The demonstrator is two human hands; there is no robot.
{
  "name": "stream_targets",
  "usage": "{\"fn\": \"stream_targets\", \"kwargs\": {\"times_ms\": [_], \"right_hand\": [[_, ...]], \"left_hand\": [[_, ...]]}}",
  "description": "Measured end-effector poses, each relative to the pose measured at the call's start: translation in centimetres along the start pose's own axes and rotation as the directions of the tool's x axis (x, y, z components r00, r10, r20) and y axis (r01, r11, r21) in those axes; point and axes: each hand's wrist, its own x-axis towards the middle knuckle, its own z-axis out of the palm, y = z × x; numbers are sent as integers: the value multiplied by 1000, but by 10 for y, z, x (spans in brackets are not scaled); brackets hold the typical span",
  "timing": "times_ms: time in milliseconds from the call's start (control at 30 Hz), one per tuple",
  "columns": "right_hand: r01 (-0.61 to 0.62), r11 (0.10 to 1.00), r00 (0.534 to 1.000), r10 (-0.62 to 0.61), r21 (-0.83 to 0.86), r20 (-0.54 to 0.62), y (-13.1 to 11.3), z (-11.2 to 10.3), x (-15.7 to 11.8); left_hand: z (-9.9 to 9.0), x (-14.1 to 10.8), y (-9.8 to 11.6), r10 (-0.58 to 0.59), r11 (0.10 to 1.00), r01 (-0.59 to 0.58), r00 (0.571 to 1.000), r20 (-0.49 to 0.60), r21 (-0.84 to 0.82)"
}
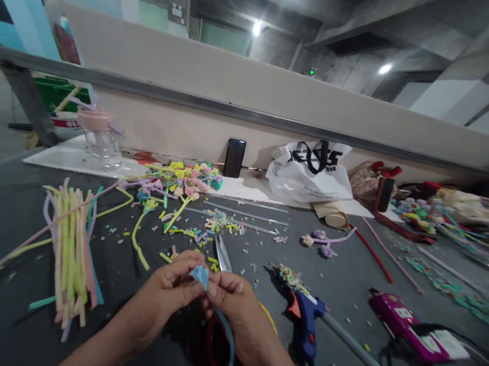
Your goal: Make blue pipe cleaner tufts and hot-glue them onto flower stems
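My left hand (177, 285) pinches a small blue flower (200, 274) made of fuzzy chenille stem. Fingers of my right hand (232, 295) close on the same piece, just beside the left fingertips. From there a blue chenille stem (229, 349) curves down toward the bottom edge. Scissors (222, 254) lie beneath my hands, blades pointing away; their red handles are partly hidden by the right wrist. To the left is a bundle of pastel chenille stems (71, 250). On the right lies a blue glue gun (307, 323) with a clear glue stick in it.
Finished chenille flowers (191, 179) are heaped at the back, with cut scraps (225, 224) and clear sticks (245, 213) before them. A phone (234, 157), a white bag (311, 171) and a plastic cup (101, 140) stand by the partition. A purple device (408, 327) with a cord lies right.
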Motion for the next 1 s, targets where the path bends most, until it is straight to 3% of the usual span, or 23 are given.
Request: {"fn": "stream_targets", "kwargs": {"times_ms": [167, 333, 467, 733, 867, 1000], "right_hand": [[118, 944, 991, -133, -308, -27, -1, -5, 0], [278, 704, 944, -327, -654, 49, -2, -5, 1], [295, 580, 926, -368, -759, 79, -2, -1, 0], [298, 560, 913, -403, -773, 60, -3, 5, -3], [309, 635, 912, -409, -708, 31, -4, 6, -4], [283, 788, 937, -349, -546, -18, -3, 3, -3]], "left_hand": [[-1, 0, 0, -27, 999, 30, 997, -75, 37], [0, 0, 0, -1, 998, 10, 990, -142, 64], [0, 1, -1, 25, 999, -18, 990, -140, 51], [1, 1, -4, 3, 1000, -7, 990, -144, -27], [2, 1, -5, 0, 999, -6, 988, -152, -42], [3, 0, -5, -40, 997, 30, 990, -133, -78]]}}
